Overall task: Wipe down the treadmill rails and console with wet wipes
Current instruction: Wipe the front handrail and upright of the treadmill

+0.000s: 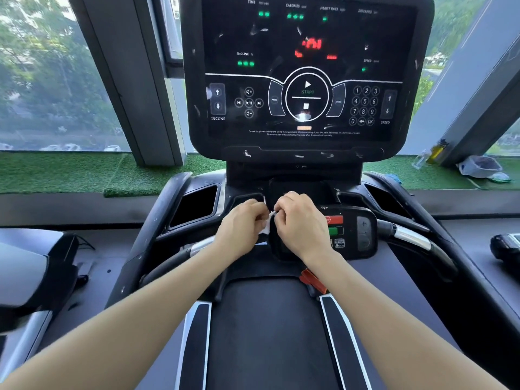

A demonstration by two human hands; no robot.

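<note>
The black treadmill console [306, 71] fills the upper middle, its display lit and its surface smudged. Below it, my left hand [242, 223] and my right hand [299, 220] meet above the lower control panel [351, 232]. Both pinch a small white wet wipe [267, 223], mostly hidden between the fingers. The left rail [168, 257] and the right rail [413, 237] curve out to either side, each with a silver grip section. The dark belt [270, 333] runs beneath my forearms.
Two black cup holders [197, 205] [385, 199] flank the console base. An orange safety clip [313, 281] hangs under the panel. On the green turf ledge at the right stand bottles [434, 152] and a plastic bag [479, 166]. Neighbouring machines sit left [31, 277] and right [503, 246].
</note>
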